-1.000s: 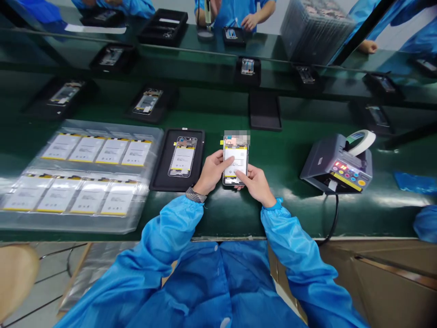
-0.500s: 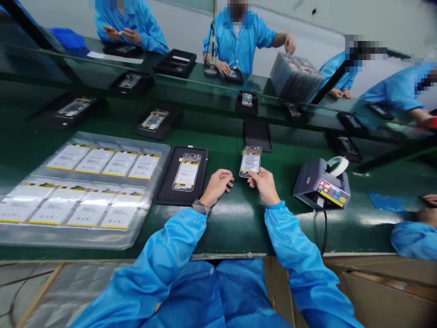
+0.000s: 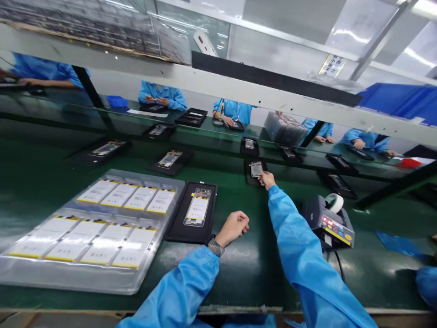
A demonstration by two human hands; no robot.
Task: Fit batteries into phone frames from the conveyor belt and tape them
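My right hand (image 3: 266, 179) is stretched far forward and grips the near end of a phone frame with a battery (image 3: 256, 169), over a black tray (image 3: 251, 179) on the green belt. My left hand (image 3: 235, 226) hovers loosely curled and empty above the green table, just right of a black tray (image 3: 177, 226) that holds another phone frame with a battery (image 3: 197, 207). Both arms wear blue sleeves.
A clear plastic tray (image 3: 68, 275) with several white batteries lies at the left. A tape dispenser (image 3: 328, 222) with coloured buttons stands at the right. More black trays with phones ride the belt (image 3: 44, 182) beyond. Several people in blue work on the far side.
My right hand carried the phone from in front of me out to the far black tray. My left hand let go of the phone and stayed near. The view tilted upward.
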